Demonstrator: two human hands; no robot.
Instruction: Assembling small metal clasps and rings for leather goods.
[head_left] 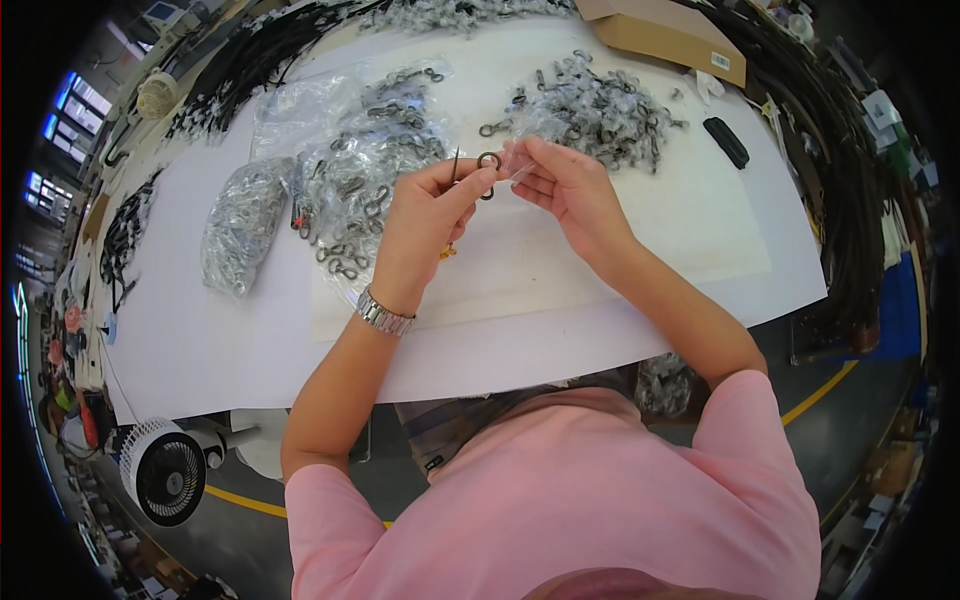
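My left hand pinches a dark metal clasp with a round ring above the white table sheet; a thin dark tool sticks up between its fingers. My right hand holds a small clear plastic bag right beside the ring, thumb and fingers closed on it. Both hands meet over the middle of the table, between two heaps of clasps. A metal watch sits on my left wrist.
Piles of metal clasps in clear bags lie at the left, a loose bagged heap at the right. A cardboard box and a black oblong object sit far right. Black straps line the table's far rim. A white fan stands below left.
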